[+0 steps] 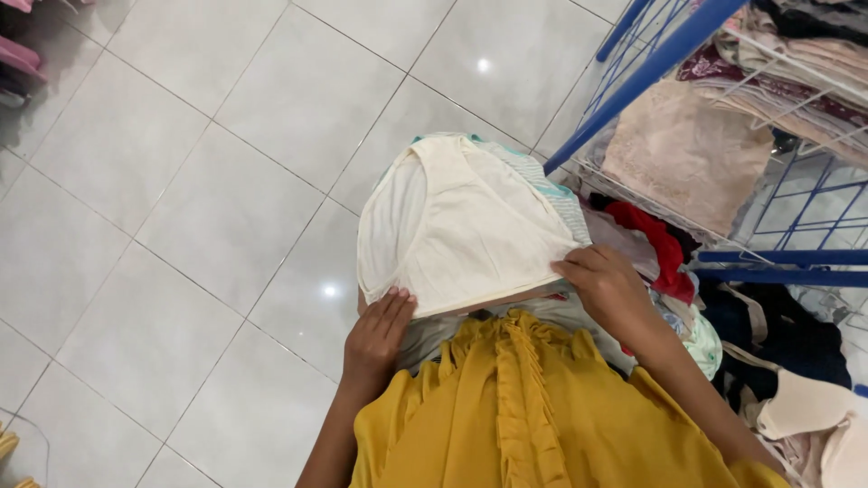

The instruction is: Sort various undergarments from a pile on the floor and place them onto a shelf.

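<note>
1. Cream garment [470, 226] is spread flat over a pile of clothes in front of me, above my mustard ruffled top [524, 407] and to the left of the blue wire rack [723, 136].
2. Beside the cream garment, on its right, the rack holds folded beige and maroon fabrics; red and dark clothes lie below it.
3. My right hand [610, 289] pinches the garment's lower right edge.
4. My left hand [378, 336] presses fingertips on its lower left edge, well apart from the right.
</note>
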